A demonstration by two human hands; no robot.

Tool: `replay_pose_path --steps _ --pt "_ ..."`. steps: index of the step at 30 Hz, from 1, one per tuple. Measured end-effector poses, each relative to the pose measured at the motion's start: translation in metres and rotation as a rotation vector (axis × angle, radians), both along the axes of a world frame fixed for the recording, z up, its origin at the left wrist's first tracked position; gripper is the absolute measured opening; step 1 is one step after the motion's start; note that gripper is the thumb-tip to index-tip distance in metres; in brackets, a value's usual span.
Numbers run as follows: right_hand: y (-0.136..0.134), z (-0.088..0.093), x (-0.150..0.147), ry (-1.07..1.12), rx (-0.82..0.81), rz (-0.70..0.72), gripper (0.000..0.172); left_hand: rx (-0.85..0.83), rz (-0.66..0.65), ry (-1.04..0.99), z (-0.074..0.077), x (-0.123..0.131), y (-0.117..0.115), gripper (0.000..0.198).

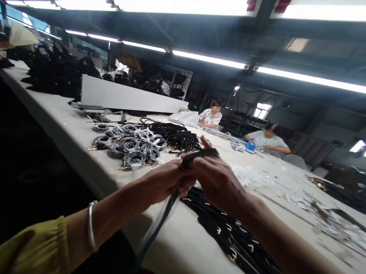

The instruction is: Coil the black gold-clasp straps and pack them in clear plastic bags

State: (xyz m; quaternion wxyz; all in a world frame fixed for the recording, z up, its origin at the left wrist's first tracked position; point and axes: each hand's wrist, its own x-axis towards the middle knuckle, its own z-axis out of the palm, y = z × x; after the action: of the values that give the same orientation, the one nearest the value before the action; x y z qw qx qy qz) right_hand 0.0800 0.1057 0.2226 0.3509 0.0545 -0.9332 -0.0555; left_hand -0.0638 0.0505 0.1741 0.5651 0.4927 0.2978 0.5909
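A dark strap (163, 217) runs through my two hands, which meet above the near part of the table. My left hand (171, 177), partly behind the other, is closed around it. Fingers of my right hand (220, 175) are bent over the strap, part of which loops across the top of both hands. Its blurred lower end hangs past the table's edge. Below my right hand lie black straps (221, 222) with gold-coloured metal hooks. Beyond my left hand sit several coiled grey straps (129, 144) with pale wraps and gold clips.
The long pale table (93, 174) carries a heap of black straps (176, 136), scattered scraps (323, 215) and clear plastic (253, 176). A white panel (130, 97) stands across it, near piled black goods (58, 66). People (268, 139) sit along the far side.
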Motion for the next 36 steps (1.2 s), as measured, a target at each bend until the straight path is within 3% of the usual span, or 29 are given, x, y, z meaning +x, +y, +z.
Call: replay_pose_path --steps 2,5,8,15,17,23,25,27,29,31,33,36 --pt "0.002 -0.027 0.01 -0.102 -0.017 -0.046 0.026 -0.082 -0.055 0.004 -0.02 0.001 -0.002 0.033" --pt "0.004 -0.052 0.021 -0.121 -0.078 -0.084 0.028 -0.146 -0.092 -0.006 -0.034 0.004 -0.008 0.03" --pt "0.003 -0.059 0.028 -0.07 -0.253 -0.063 0.025 -0.18 -0.098 -0.02 -0.038 0.008 -0.015 0.027" --pt "0.002 -0.07 0.029 0.102 -0.853 -0.088 0.021 -0.244 -0.094 0.05 -0.037 0.011 -0.02 0.029" --pt "0.002 -0.073 0.03 0.078 -0.816 -0.101 0.021 -0.246 -0.105 0.08 -0.035 0.013 -0.02 0.036" --pt "-0.005 -0.078 0.041 -0.144 -0.255 -0.247 0.017 -0.248 -0.088 0.168 -0.042 0.014 -0.017 0.054" --pt "-0.012 -0.079 0.047 -0.253 -0.223 -0.348 0.012 -0.204 -0.082 0.255 -0.05 0.006 -0.016 0.065" --pt "-0.022 -0.079 0.054 -0.38 -0.283 -0.422 0.01 -0.119 -0.074 0.41 -0.057 -0.005 -0.019 0.064" --pt "-0.034 -0.08 0.062 -0.478 -0.475 -0.411 0.016 -0.036 -0.051 0.594 -0.06 -0.017 -0.025 0.042" --pt "-0.045 -0.084 0.067 -0.521 -0.82 -0.32 0.028 -0.017 -0.057 0.681 -0.059 -0.023 -0.034 0.015" --pt "-0.055 -0.09 0.068 -0.474 -1.23 -0.171 0.045 -0.066 -0.148 0.62 -0.059 -0.019 -0.041 0.019" --pt "-0.063 -0.097 0.059 -0.225 -1.672 0.083 0.057 -0.091 -0.242 0.264 -0.068 0.005 -0.04 0.041"
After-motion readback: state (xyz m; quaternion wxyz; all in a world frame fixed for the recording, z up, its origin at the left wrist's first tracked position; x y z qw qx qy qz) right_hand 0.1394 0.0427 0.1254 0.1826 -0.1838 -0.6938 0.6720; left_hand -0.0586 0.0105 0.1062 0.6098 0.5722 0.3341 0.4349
